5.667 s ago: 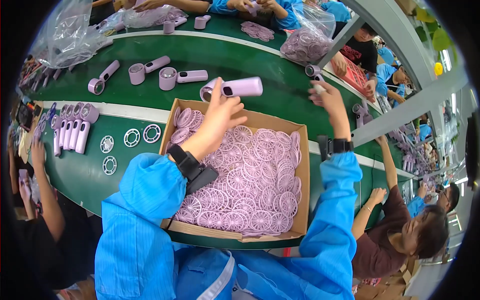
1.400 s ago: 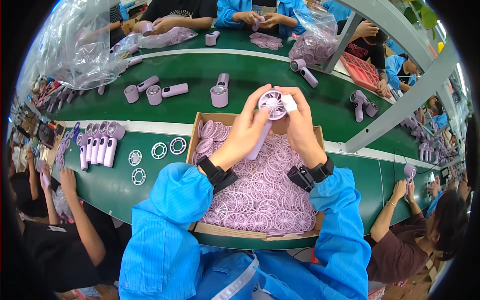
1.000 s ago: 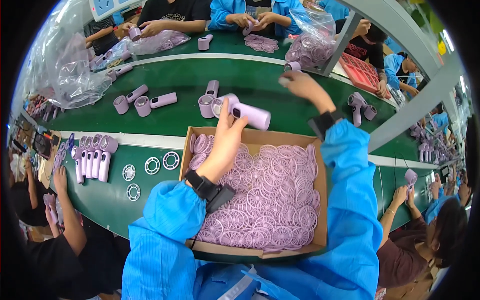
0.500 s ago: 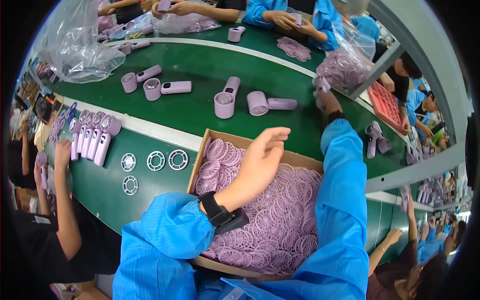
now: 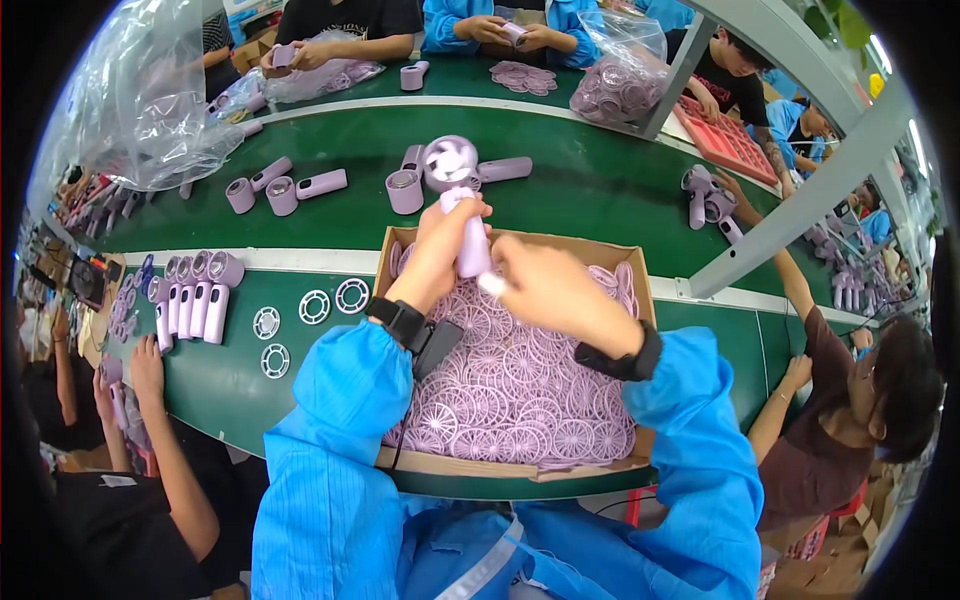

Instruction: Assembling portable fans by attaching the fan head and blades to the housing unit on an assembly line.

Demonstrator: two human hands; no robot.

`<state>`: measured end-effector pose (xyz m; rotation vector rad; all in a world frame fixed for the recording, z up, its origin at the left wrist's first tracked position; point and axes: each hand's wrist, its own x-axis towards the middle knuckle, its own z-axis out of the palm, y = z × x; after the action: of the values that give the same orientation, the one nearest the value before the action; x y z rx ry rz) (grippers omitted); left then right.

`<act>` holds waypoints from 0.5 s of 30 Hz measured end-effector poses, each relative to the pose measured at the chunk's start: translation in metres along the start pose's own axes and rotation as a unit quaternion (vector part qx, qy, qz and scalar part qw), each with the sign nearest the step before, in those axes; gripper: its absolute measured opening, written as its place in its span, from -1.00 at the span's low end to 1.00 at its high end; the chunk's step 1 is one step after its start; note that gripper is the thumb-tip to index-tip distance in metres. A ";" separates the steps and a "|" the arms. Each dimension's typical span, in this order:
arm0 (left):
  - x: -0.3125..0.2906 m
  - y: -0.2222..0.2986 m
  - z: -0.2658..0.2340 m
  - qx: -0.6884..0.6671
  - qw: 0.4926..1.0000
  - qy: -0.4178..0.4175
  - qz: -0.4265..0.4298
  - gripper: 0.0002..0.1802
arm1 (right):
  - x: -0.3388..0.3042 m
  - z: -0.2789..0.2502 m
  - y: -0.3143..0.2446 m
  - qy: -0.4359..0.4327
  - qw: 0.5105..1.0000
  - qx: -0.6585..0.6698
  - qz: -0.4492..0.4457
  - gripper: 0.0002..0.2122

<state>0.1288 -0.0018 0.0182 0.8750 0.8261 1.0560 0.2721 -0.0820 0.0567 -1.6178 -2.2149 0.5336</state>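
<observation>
My left hand (image 5: pixel 436 248) is wrapped round the handle of a light purple handheld fan (image 5: pixel 470 245), with its round head up and pointing away from me. Close to the handle's lower end is my right hand (image 5: pixel 570 290), blurred by motion. A small white patch shows at its fingertips, and I cannot make out whether it is a held thing or a finger covering. Both hands are above an open cardboard box (image 5: pixel 643 285) full of purple round fan grilles (image 5: pixel 525 400).
Beyond the box, more handheld fans (image 5: pixel 322 183) lie on the green conveyor (image 5: pixel 330 225). Several fans (image 5: pixel 206 300) stand in a row at left, beside white rings (image 5: pixel 314 307). A grey metal post (image 5: pixel 790 215) slants across the right. Co-workers sit around the line.
My right hand has come back from the far right of the conveyor to the box. A fan is now in my left hand, which was empty before. The view has shifted.
</observation>
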 end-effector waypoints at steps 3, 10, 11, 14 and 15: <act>-0.005 0.006 0.019 0.071 0.997 -0.020 0.036 -0.53 | -0.003 0.044 0.044 0.022 0.993 -0.096 -0.069 -0.66; -0.017 0.003 0.020 0.102 0.985 0.024 0.140 -0.15 | 0.005 0.043 0.048 -0.010 0.996 -0.046 -0.072 -0.78; -0.016 0.004 0.019 0.091 0.987 0.021 0.133 -0.12 | 0.006 0.044 0.052 -0.001 0.994 -0.052 -0.093 -0.77; -0.014 0.005 0.017 0.067 0.991 0.013 0.117 -0.05 | 0.010 0.041 0.062 0.015 0.989 -0.064 -0.132 -0.74; -0.014 0.004 0.017 0.075 0.990 0.017 0.121 -0.04 | 0.013 0.037 0.065 0.028 0.992 -0.026 -0.122 -0.76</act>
<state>0.1382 -0.0175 0.0312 1.1086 0.8507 1.2333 0.3038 -0.0556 -0.0067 -1.3420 -2.3575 0.3617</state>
